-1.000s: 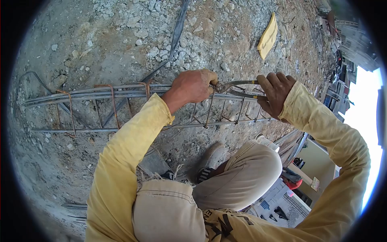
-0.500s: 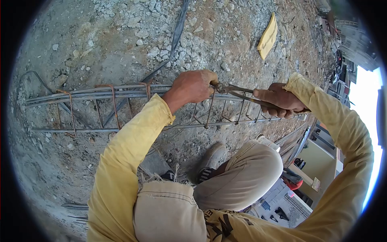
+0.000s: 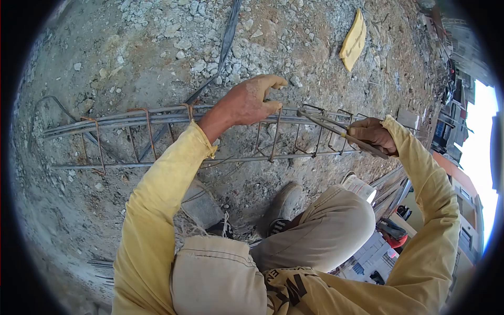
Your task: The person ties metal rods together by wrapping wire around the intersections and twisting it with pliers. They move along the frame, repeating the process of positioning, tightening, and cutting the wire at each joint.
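Note:
A long cage of steel bars [image 3: 121,165] with square, rusty stirrups lies across the ground in front of my knees. Above its upper bars is my left hand [image 3: 249,101], thumb and fingers apart with nothing between them, the thumb tip near the top of a stirrup. My right hand [image 3: 371,135] is wrapped round the handles of metal pincers [image 3: 328,124]. Their jaws point left and lie over the upper bars, to the right of my left hand.
Beyond the cage a dark strap [image 3: 227,47] and a yellow piece [image 3: 354,41] lie on stony ground. My shoes and knees are close below the cage. A white bucket [image 3: 359,186] stands by my knee. Thin rods lie at the lower left; buildings show at right.
My left hand has opened and moved slightly left. The pincers, in my right hand, have come away from the spot by my left fingers and shifted right.

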Tool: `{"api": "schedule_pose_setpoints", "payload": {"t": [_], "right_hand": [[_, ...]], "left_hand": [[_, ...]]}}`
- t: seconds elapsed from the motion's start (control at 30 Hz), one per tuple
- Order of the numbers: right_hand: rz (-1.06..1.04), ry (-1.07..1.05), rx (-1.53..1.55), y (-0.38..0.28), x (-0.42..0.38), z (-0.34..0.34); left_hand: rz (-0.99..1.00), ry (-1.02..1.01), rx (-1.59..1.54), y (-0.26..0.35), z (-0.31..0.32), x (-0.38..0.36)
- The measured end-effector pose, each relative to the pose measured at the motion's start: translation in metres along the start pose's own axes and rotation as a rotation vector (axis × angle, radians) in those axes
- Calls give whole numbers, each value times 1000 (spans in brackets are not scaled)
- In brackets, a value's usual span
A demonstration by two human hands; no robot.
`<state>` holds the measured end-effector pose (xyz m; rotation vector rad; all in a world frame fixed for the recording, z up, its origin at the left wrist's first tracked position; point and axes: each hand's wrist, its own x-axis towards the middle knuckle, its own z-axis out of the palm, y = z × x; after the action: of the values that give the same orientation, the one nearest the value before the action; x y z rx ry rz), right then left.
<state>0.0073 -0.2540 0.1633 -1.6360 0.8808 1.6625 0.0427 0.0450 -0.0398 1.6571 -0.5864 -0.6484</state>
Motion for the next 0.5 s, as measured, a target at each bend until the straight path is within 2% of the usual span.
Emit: {"api": "schedule_pose_setpoints", "payload": {"t": [0.07,0.17,0.23,0.27,0.37,0.43,0.47,0.5], "right_hand": [[-115,79,-30,44,-6,-14],[-217,235,-30,111,-6,-25],[-305,390,-46,158,12,-31],[-188,473,-70,170,19,-32],[-558,1092,-655,231,69,-50],[-643,1226,-603,193,56,-32],[-744,1204,-546,175,52,-25],[-800,1058,-447,149,38,-5]], "left_hand": [[14,99,-163,10,-15,-6],[-101,-12,-239,43,-54,-32],[-252,-172,-117,66,-74,-55],[-330,-247,-53,76,-80,-68],[-663,-348,314,106,-86,-110],[-738,-397,599,116,-78,-139],[-775,-423,737,115,-72,-155],[-664,-336,789,106,-64,-176]]}}
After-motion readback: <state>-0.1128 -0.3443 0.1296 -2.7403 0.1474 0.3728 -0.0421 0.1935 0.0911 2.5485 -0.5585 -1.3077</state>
